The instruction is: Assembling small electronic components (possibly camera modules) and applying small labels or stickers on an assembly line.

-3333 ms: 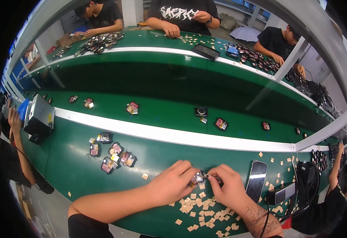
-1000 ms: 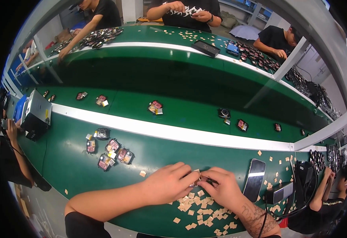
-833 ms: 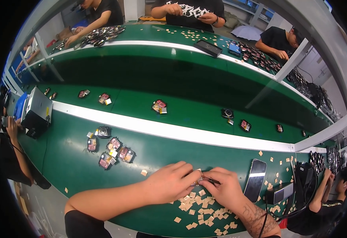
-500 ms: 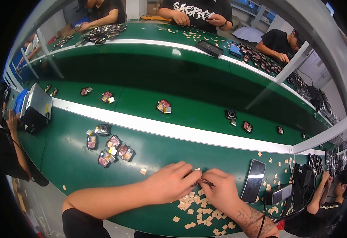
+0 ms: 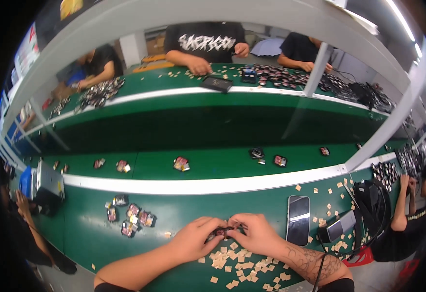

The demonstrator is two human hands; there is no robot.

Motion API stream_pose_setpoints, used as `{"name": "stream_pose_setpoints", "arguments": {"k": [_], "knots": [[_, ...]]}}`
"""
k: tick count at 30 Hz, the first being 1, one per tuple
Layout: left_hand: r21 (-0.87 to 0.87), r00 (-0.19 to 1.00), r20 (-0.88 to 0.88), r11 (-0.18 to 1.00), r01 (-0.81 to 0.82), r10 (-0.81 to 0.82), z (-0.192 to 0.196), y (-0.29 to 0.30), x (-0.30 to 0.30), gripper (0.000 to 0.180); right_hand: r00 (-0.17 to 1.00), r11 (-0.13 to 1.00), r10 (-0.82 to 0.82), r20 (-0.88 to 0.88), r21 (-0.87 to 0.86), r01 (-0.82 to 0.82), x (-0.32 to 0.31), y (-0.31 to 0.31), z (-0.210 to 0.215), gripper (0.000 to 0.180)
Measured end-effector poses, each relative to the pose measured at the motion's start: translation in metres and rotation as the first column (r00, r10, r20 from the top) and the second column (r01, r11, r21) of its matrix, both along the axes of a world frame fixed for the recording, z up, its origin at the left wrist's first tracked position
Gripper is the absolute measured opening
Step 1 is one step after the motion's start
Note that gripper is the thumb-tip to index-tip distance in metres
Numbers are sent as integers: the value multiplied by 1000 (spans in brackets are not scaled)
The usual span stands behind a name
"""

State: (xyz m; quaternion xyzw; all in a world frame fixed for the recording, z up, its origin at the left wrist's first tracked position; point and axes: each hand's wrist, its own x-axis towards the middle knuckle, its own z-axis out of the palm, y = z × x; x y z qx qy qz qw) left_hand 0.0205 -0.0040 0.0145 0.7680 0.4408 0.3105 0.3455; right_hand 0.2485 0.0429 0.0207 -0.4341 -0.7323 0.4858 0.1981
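Between my two hands, low over the green bench, is a small black electronic unit [image 5: 221, 232] with some reddish parts, mostly covered by fingers. My left hand [image 5: 199, 237] grips its left side, the thumb lying along the near edge. On the other side my right hand [image 5: 255, 234] pinches it with thumb and fingertips. Many small tan square pieces [image 5: 244, 266] lie scattered on the bench just below my hands. To the left sits a small cluster of similar black units [image 5: 132, 210], several with red boards and silvery-yellow parts showing.
A phone [image 5: 298, 221] lies right of my hands, beside a dark box-shaped device [image 5: 338, 227] with cables. A white rail [image 5: 198, 186] separates my bench from a green conveyor [image 5: 159, 158] carrying spaced-out units. Co-workers sit across and at both sides. A grey box [image 5: 51, 181] stands far left.
My view has tilted upward, showing more of the overhead frame. Both hands have shifted their grip; the unit's reddish parts now show between them, where a thin dark item stuck out before.
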Motion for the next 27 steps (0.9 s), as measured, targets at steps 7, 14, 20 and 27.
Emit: {"name": "stream_pose_setpoints", "arguments": {"k": [7,14,20,27], "knots": [[-280,986,86,953,-114,143,9,4,7,21,992,981,50,-120,193,-26,-4,-6,-20,21],[-438,866,403,893,-101,296,7,13,16,14,958,990,-32,-283,120,68,4,3,-5,17],[-313,963,188,941,-129,194,22,39,22,13,881,990,-126,-457,4,144,6,6,-24,23],[79,933,-134,942,-326,334,7,183,40,13,909,840,-256,-329,390,378,10,3,3,26]]}}
